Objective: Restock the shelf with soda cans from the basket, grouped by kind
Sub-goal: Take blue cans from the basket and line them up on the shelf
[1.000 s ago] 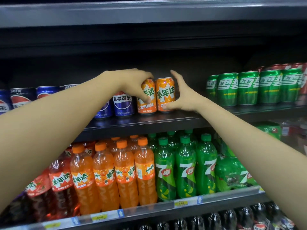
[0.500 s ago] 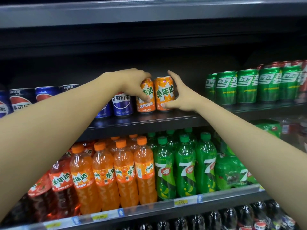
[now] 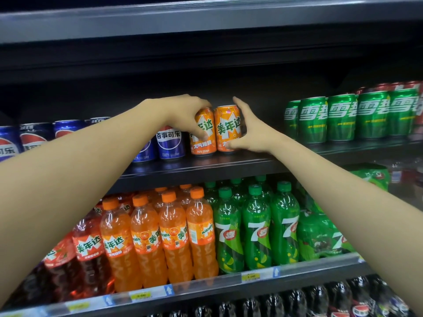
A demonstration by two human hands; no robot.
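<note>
Dark shelf (store cooler) bears two hand-held orange cans.

One head-worn wide-angle view faces the dark metal can shelf straight on and from close by, at arm's reach. The shelf runs across the middle of the frame; the view looks slightly up at the grey shelf underside above it and down on the plastic soda bottles below it.

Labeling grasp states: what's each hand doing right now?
Left hand: grips the left orange Mirinda soda can.
Right hand: grips the right orange Mirinda soda can.
</note>
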